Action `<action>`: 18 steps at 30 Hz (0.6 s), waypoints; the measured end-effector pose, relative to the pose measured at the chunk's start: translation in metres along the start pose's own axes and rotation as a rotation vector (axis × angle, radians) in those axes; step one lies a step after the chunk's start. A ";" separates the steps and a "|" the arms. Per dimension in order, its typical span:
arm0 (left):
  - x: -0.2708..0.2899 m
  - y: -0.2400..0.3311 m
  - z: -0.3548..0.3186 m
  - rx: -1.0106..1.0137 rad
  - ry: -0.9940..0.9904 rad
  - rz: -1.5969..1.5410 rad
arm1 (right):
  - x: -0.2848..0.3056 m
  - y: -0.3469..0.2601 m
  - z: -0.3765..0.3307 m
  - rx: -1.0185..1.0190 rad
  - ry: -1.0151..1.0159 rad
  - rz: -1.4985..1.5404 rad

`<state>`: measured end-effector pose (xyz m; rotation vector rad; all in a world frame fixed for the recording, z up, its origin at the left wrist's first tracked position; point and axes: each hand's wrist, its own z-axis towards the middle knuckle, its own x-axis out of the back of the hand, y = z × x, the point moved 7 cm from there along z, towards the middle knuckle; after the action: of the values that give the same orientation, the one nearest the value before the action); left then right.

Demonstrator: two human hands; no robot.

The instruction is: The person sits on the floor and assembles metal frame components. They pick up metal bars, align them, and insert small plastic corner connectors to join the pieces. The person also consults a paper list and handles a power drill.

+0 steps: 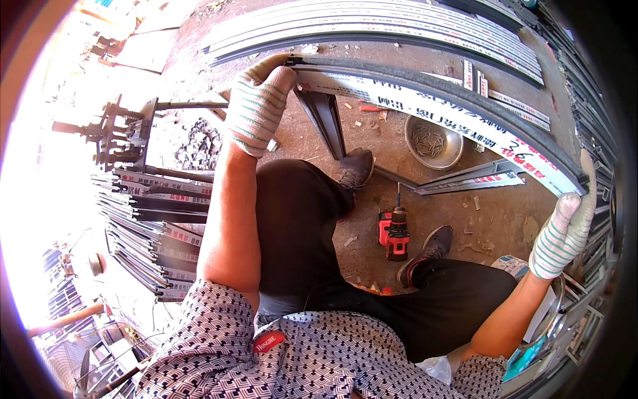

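Observation:
A long dark metal profile [432, 85], with printed white film along its side, spans between my two gloved hands. My left hand [259, 110], in a white glove with green stripes, is wrapped round its left end. At the lower right end my right hand [565, 229] grips it, thumb on the near side and fingers along the far side. Beneath the left end a shorter dark profile [323, 120] slants down toward my shoe; whether the two are joined I cannot tell. Another film-covered profile [472, 181] lies low on the right, under the held one.
A red and black cordless drill [394, 234] stands on the floor between my feet. Beyond it is a metal bowl [457, 157] of small metal pieces. Film-covered profiles are stacked at the far side [372, 26] and left [159, 233]. A dark metal fixture [126, 133] stands left.

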<state>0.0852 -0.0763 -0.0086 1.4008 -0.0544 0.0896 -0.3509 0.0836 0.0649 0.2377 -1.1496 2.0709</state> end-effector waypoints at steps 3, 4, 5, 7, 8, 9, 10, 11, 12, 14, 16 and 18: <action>-0.003 0.001 -0.004 0.062 0.004 -0.018 | 0.002 -0.004 0.000 0.004 0.009 -0.038; -0.003 0.003 -0.005 0.090 0.010 -0.022 | 0.001 -0.004 0.001 0.002 0.007 -0.047; -0.002 0.004 -0.005 0.085 0.008 -0.022 | 0.001 -0.005 0.002 0.001 0.006 -0.055; -0.001 0.004 -0.005 0.076 0.001 -0.029 | 0.004 -0.009 0.006 0.019 0.019 -0.123; -0.003 0.004 -0.004 0.075 0.001 -0.039 | 0.007 -0.014 0.009 0.035 0.021 -0.156; -0.006 0.004 -0.004 0.074 0.000 -0.049 | 0.009 -0.019 0.011 0.051 0.023 -0.188; -0.006 0.005 -0.005 0.074 0.005 -0.049 | 0.009 -0.024 0.014 0.072 0.016 -0.204; -0.005 0.006 -0.007 0.079 0.004 -0.047 | 0.009 -0.028 0.017 0.100 0.016 -0.213; -0.005 0.008 -0.009 0.085 0.001 -0.046 | 0.009 -0.031 0.019 0.128 0.016 -0.224; -0.004 0.007 -0.010 0.084 -0.011 -0.086 | 0.013 -0.030 0.022 0.137 -0.007 -0.278; -0.003 0.003 -0.008 0.076 -0.026 -0.163 | 0.014 -0.030 0.022 0.134 -0.013 -0.302; -0.007 0.006 -0.007 0.076 -0.058 -0.094 | 0.013 -0.031 0.022 0.143 -0.009 -0.314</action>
<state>0.0773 -0.0682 -0.0042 1.4795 -0.0335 -0.0266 -0.3428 0.0834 0.1044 0.4664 -0.9052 1.8733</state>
